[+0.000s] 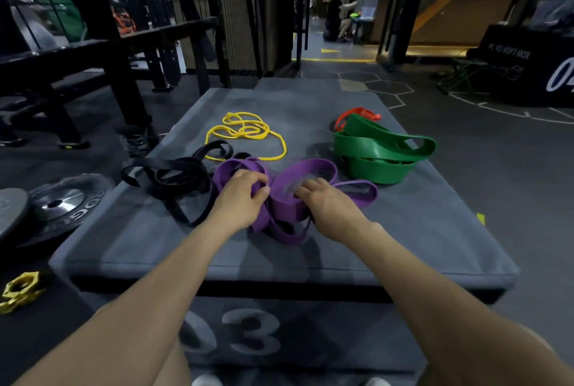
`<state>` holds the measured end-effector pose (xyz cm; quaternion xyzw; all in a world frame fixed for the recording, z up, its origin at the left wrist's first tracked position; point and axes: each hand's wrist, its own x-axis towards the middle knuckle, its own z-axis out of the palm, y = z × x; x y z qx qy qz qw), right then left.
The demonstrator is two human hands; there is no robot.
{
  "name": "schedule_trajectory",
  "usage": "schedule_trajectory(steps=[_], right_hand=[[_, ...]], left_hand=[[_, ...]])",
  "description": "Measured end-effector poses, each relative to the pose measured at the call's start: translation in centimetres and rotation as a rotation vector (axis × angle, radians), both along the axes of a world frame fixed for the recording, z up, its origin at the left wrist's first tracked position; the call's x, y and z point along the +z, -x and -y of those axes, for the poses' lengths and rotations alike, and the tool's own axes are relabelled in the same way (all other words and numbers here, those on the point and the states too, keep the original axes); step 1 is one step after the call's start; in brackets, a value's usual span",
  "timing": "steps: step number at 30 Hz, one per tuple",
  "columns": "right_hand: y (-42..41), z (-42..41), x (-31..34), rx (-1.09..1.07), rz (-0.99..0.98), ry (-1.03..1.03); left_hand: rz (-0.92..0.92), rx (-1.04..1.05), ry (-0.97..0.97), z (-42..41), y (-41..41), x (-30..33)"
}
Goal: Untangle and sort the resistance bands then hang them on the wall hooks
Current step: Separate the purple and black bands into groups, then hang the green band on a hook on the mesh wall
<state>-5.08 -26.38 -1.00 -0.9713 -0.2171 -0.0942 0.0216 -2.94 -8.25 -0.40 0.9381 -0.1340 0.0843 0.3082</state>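
Note:
A tangled purple band [313, 168] lies in the middle of the grey soft box [403, 230]. My left hand [240, 200] grips its left loops with curled fingers. My right hand [329, 204] holds the middle folds, fingers tucked into the band. A black band [174, 172] sprawls to the left, touching the purple one. A thin yellow band [245, 132] lies coiled behind them. A wide green band [379, 152] is piled at the right, with an orange band [357, 113] partly under it at the back.
Weight plates [59, 202] and a yellow collar [21, 289] lie on the floor at the left. A black rack [102, 53] stands behind them. A black box [528, 65] is at the far right, and a person [335, 16] crouches down the corridor.

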Motion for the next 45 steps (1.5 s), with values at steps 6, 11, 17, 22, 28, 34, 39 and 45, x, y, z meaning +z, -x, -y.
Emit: schedule_trajectory(steps=[6, 11, 17, 22, 28, 34, 39, 45], right_hand=[[3.9, 3.2, 0.4, -0.108, 0.055, 0.077], [7.6, 5.1, 4.3, -0.233, 0.015, 0.036], [9.7, 7.5, 7.9, -0.332, -0.035, -0.097], [6.8, 9.7, 8.9, -0.369, -0.061, -0.155], [0.4, 13.4, 7.0, -0.422, -0.055, -0.197], [-7.8, 16.8, 4.4, -0.423, -0.077, -0.043], [-13.4, 18.2, 3.1, -0.358, -0.259, -0.019], [-13.0, 17.7, 3.4, -0.241, -0.302, 0.194]], left_hand=[[0.035, -0.035, 0.033, 2.0, 2.6, 3.0], [0.004, -0.077, 0.014, 4.1, 6.2, 5.4], [-0.014, -0.124, 0.035, 5.4, 8.2, 7.6], [-0.023, -0.125, -0.003, 5.0, 5.4, 8.5], [-0.038, -0.131, -0.055, 8.5, -1.4, 7.0], [-0.039, -0.177, -0.089, 15.3, -9.4, 4.1], [-0.004, -0.131, -0.126, 18.5, -15.6, 1.4], [-0.116, -0.185, -0.133, 17.9, -16.3, 2.2]])
